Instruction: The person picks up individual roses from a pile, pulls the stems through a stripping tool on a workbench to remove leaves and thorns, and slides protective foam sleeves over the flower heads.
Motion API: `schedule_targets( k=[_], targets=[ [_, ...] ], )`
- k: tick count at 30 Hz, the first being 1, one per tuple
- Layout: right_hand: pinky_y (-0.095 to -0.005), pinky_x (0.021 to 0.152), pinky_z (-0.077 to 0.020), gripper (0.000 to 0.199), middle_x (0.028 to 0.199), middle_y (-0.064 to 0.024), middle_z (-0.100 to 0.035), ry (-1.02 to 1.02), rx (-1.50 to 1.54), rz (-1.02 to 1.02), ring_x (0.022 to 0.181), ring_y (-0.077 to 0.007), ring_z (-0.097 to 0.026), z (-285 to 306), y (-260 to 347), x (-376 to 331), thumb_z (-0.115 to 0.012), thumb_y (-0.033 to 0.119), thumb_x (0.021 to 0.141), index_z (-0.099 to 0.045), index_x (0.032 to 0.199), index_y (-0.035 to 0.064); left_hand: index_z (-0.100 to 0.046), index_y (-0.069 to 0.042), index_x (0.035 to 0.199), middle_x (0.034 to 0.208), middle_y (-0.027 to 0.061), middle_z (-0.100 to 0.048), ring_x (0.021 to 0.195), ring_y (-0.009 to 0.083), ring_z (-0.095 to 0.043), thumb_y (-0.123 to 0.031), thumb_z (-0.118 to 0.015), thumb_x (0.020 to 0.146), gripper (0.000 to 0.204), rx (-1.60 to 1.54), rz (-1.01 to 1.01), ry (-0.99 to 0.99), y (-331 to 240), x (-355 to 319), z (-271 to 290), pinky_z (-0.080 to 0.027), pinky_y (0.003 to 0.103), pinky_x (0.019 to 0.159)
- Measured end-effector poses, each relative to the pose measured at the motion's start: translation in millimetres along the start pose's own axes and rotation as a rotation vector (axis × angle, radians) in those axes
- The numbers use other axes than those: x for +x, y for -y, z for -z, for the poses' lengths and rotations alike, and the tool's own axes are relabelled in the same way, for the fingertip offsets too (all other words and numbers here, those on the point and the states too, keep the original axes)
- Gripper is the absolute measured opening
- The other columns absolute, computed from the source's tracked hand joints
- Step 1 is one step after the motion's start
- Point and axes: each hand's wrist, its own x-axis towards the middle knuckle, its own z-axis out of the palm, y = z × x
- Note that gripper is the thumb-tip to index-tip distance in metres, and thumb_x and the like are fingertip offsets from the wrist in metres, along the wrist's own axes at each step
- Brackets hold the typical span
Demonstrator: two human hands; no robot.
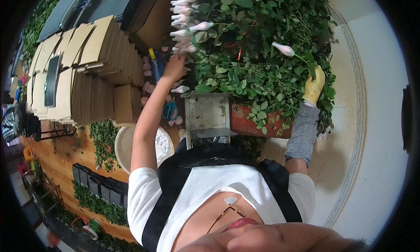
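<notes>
Pale pink bud (285,50) sits upper right, on a stem (301,58); gloved right hand (314,86) looks closed round it. Bare left hand (175,67) at bud row (183,22), upper centre-left; fingers partly hidden, grip can't tell. Looks like single-stem handling; next move calls for clearing foliage (258,61).

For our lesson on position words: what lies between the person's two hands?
In the head view, leafy green stems lie heaped between the left hand and the gloved right hand.
</notes>
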Motion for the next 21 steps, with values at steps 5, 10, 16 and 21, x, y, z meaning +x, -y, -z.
schedule_targets(
  k=[5, 10, 16, 21],
  targets=[
    [-0.0489, 0.106, -0.0424, 0.033, 0.111, -0.0230, -0.066, 0.056, 0.205, -0.021, 0.112, -0.0411, -0.059, 26, 61, 19, -0.053, 0.004, 0.082, -0.068, 0.112, -0.0011, -0.066, 0.000, 0.098, 0.111, 0.0199, -0.058, 0.109, 0.0393, -0.057, -0.022, -0.077, 0.081, 0.031, 0.039, -0.050, -0.149, 2, -15, 22, -0.050, 0.048, 0.087],
    [-0.0414, 0.095, -0.0469, 0.033, 0.104, -0.0168, -0.063, 0.049, 0.126, 0.133, 0.111, -0.0328, -0.059, -19, 111, 44, -0.056, 0.016, 0.091, -0.063, 0.121, 0.0019, -0.060, 0.000, 0.106, 0.101, 0.0184, -0.062, 0.090, 0.0394, -0.063, -0.021, -0.067, 0.093, 0.026, -0.068, -0.002, -0.111, -32, -24, 46, -0.051, 0.044, 0.073],
    [-0.0480, 0.094, -0.0466, 0.050, 0.119, -0.0164, -0.063, 0.566, 0.188, -0.268, 0.116, -0.0360, -0.057, -147, 161, -5, -0.072, 0.026, 0.079, -0.060, 0.125, 0.0098, -0.052, -0.002, 0.128, 0.125, 0.0251, -0.056, 0.111, 0.0457, -0.056, -0.020, -0.071, 0.085, 0.050, 0.137, -0.005, 0.036, 2, -18, -20, -0.051, 0.051, 0.087],
    [-0.0438, 0.109, -0.0416, 0.052, 0.141, -0.0182, -0.054, 0.616, 0.375, -0.275, 0.126, -0.0367, -0.054, -182, 138, -56, -0.064, 0.029, 0.091, -0.053, 0.137, 0.0077, -0.055, -0.003, 0.120, 0.110, 0.0190, -0.062, 0.101, 0.0398, -0.062, -0.012, -0.071, 0.085, 0.040, 0.321, -0.105, 0.110, -10, -22, 3, -0.053, 0.049, 0.079]
  ],
)
